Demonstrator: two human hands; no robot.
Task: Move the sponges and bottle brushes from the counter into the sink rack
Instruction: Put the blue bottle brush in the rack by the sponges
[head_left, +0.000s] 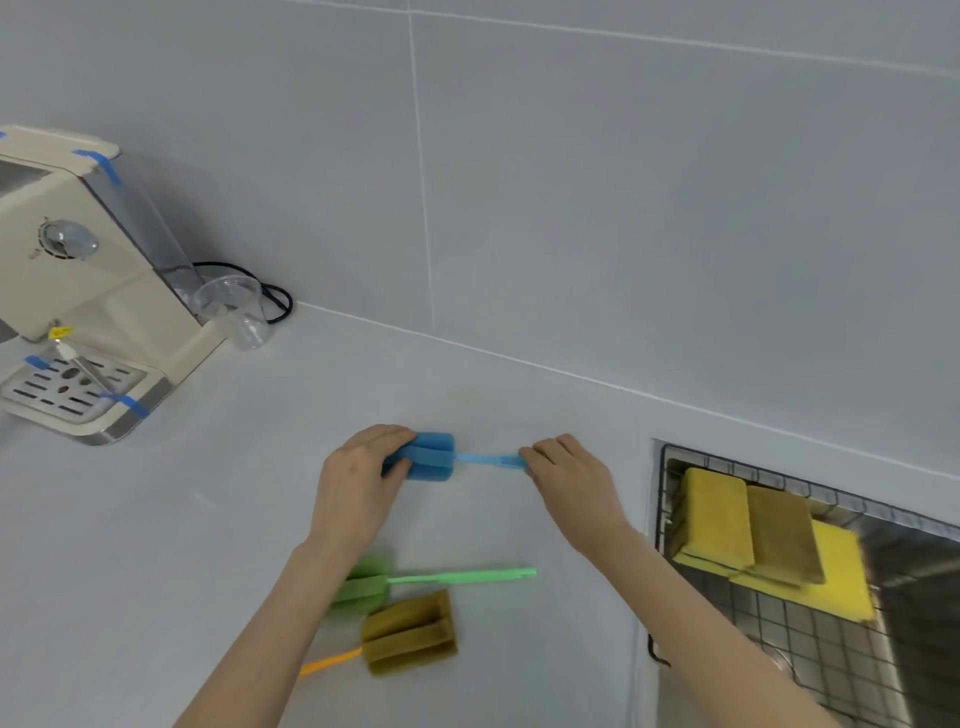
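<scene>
Your left hand (363, 483) fingers wrap the blue bottle brush (431, 457) foam head and your right hand (566, 478) fingers pinch its handle, its long axis lying left-right on the surface (545, 649), with the sink rack (810, 639) off to your right.

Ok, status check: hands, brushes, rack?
Left hand on blue brush head, right hand on its handle. Green brush and orange brush on counter. Sponges in rack. Path clear.

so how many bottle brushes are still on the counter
3: blue brush held by the left hand and right hand, green brush nearer, orange brush nearest.
</scene>
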